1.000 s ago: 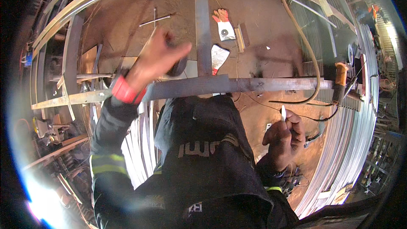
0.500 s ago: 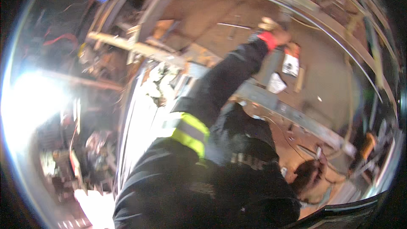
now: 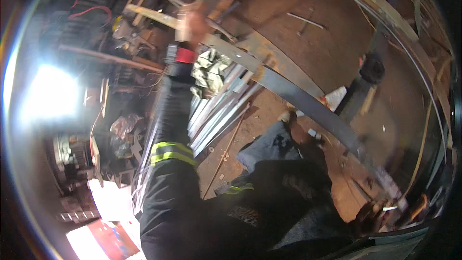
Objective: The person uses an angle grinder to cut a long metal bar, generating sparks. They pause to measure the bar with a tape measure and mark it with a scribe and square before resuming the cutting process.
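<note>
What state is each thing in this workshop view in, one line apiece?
Left hand, motion-blurred; grip cannot be told
Right hand, grip closed on a white stick
Red wristband, worn
Cross wrench, lying on the floor
White glove, lying down
Patterned sheet, crumpled
Metal strips, lying side by side

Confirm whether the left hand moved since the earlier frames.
Yes: the left hand moved leftward, away from the middle crossbar, toward the near beam's left end.
</note>
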